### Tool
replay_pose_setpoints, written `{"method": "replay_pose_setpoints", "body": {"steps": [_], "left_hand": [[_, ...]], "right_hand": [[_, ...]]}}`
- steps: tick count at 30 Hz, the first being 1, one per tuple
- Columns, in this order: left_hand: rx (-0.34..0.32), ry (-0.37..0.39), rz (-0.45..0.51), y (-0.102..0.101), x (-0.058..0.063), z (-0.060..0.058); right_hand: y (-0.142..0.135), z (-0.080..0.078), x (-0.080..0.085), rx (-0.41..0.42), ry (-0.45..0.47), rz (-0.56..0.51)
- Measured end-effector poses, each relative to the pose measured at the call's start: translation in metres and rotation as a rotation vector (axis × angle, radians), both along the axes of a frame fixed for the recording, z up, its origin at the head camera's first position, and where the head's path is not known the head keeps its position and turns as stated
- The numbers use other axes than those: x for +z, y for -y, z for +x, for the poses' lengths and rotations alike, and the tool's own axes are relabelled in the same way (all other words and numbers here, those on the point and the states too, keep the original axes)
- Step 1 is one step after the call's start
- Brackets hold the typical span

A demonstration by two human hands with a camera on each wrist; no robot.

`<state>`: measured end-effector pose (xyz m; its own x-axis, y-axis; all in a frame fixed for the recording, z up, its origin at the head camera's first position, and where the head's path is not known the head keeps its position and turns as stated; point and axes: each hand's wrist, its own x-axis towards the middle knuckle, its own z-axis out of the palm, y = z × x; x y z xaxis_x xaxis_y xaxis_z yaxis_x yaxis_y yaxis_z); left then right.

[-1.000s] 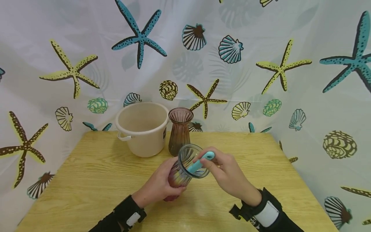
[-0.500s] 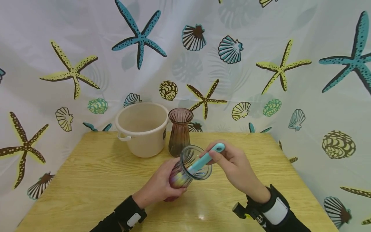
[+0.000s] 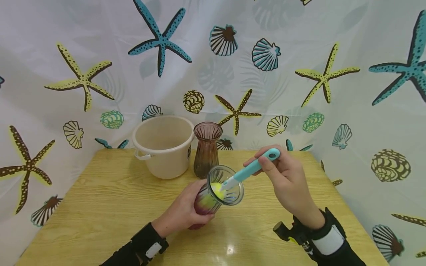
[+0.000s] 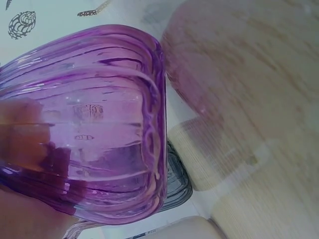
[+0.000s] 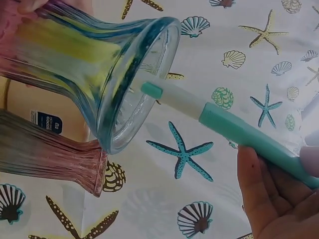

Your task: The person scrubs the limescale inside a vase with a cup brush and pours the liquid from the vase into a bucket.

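Observation:
My left hand (image 3: 181,212) grips a ribbed glass vase (image 3: 203,202) around its body, tilting the mouth up and to the right. Through the left wrist view, the vase's purple base (image 4: 109,124) fills much of the frame; the glass turns yellow and blue toward the rim (image 5: 137,94). My right hand (image 3: 289,181) pinches the turquoise handle of a bottle brush (image 3: 250,170) between thumb and fingers. Its white neck (image 5: 182,99) passes in at the vase mouth, and a yellow head (image 3: 218,191) shows inside, near the opening.
Behind the hands, a cream bucket (image 3: 168,162) with a side handle stands at the back left of the wooden table (image 3: 110,207). Close beside it is a second ribbed vase (image 3: 206,157), brownish pink and upright. A curtain (image 3: 279,88) with starfish and shells hangs behind.
My right hand has moved up and to the right, drawing the brush partway out, so its white neck and yellow head now show. The left hand and vase have hardly moved.

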<state>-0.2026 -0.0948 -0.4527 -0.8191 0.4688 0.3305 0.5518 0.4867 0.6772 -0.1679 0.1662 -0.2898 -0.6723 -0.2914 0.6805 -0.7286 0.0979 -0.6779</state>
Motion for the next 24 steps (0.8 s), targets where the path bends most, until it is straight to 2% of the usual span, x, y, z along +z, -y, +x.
{"method": "replay_pose_setpoints", "body": {"steps": [3, 7, 13, 18, 21, 24], "left_hand": [[0.001, -0.024, 0.0, -0.001, 0.0, 0.0], [-0.004, -0.04, 0.01, -0.002, 0.0, -0.001], [-0.02, -0.017, 0.04, -0.002, 0.001, -0.001], [-0.029, -0.014, 0.059, -0.002, 0.0, -0.002], [-0.022, -0.04, 0.063, -0.001, 0.0, -0.002], [-0.009, -0.067, 0.065, -0.001, -0.001, -0.001]], "right_hand": [[0.004, 0.0, -0.007, 0.003, -0.011, 0.072], [0.012, -0.002, -0.025, -0.007, -0.038, 0.19], [0.024, -0.003, -0.045, 0.021, 0.007, 0.281], [0.027, -0.005, -0.051, 0.024, 0.017, 0.257], [0.025, -0.007, -0.051, 0.028, 0.033, 0.196], [0.021, -0.007, -0.046, 0.067, 0.078, 0.108]]}}
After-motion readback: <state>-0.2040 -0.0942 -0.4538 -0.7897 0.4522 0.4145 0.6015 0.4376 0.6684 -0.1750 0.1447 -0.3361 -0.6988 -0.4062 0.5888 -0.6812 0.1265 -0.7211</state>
